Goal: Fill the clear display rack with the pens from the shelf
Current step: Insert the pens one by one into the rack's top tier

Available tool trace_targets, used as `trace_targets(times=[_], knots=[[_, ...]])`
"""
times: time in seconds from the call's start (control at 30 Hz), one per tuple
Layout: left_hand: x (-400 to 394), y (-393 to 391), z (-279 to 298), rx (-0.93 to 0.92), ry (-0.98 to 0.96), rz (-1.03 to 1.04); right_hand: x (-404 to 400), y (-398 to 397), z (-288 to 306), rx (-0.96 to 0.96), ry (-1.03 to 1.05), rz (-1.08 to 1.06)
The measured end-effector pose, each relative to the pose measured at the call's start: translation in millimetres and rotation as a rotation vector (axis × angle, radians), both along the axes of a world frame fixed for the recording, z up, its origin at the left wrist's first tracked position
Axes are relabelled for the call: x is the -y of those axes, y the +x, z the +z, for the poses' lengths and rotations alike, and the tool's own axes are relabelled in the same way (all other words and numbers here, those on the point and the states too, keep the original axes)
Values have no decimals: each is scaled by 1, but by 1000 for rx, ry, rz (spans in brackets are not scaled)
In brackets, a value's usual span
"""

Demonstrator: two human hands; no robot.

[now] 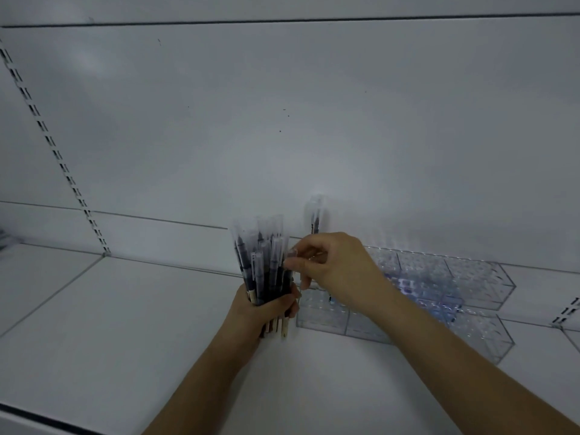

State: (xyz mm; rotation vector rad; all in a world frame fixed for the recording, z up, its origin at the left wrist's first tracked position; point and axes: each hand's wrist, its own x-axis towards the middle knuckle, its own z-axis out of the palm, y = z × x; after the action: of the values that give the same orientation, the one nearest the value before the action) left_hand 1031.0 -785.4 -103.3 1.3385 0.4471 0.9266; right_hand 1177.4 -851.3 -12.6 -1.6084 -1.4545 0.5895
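My left hand [266, 310] grips a bundle of pens [262, 259] with clear caps and dark barrels, held upright above the white shelf. My right hand [334, 268] reaches over from the right and pinches the capped top of one pen at the bundle's right edge. Another single pen [316, 216] stands upright behind my right hand, its lower part hidden. The clear display rack [470, 277], a two-tier plastic block full of small holes, sits on the shelf to the right, partly hidden by my right hand and forearm.
The white shelf [125, 324] stretches left and forward, with a dark front edge at the lower left. A white back panel [282, 120] rises behind, with slotted uprights at the left [47, 133] and at the right edge [568, 312].
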Motion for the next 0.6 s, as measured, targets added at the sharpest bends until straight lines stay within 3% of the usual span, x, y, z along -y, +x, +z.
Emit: trace_targets(times=[0.13, 0.33, 0.6], knots=[[0, 1, -4, -46, 26, 6, 9, 11, 16, -75, 55, -78], [1, 2, -5, -168, 62, 60, 23, 52, 61, -84, 497, -361], [3, 4, -4, -204, 54, 108, 7, 57, 35, 53, 465, -367]])
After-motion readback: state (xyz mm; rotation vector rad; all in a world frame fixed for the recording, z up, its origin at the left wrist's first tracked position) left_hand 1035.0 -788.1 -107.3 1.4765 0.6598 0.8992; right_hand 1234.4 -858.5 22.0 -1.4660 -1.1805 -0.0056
